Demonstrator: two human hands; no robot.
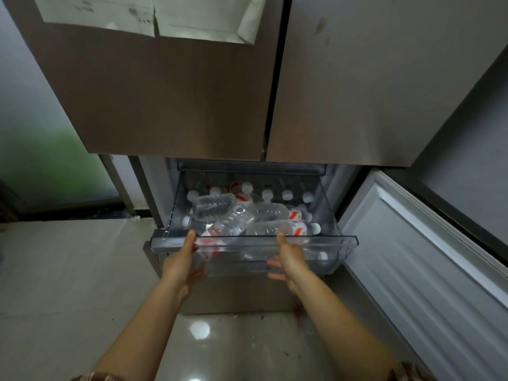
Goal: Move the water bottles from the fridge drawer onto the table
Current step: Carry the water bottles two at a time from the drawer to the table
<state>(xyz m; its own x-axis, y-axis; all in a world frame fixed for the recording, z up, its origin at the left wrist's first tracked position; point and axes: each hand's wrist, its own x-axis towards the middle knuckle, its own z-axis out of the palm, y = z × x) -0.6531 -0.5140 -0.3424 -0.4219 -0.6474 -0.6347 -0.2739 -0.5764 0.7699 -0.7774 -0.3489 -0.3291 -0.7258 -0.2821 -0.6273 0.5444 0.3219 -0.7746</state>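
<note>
Holding the fridge drawer (334,240) by its near rim: left hand (180,261) and right hand (290,255), thumbs on top, fingers curled beneath. Water bottles (229,220): heaped inside the drawer, more upright along the far side.

Clear water bottles (270,210), red-white labels (300,230)

The clear fridge drawer (339,240) at centre frame stands pulled out. Water bottles (272,229) lie piled sideways in front, with others upright behind.
</note>
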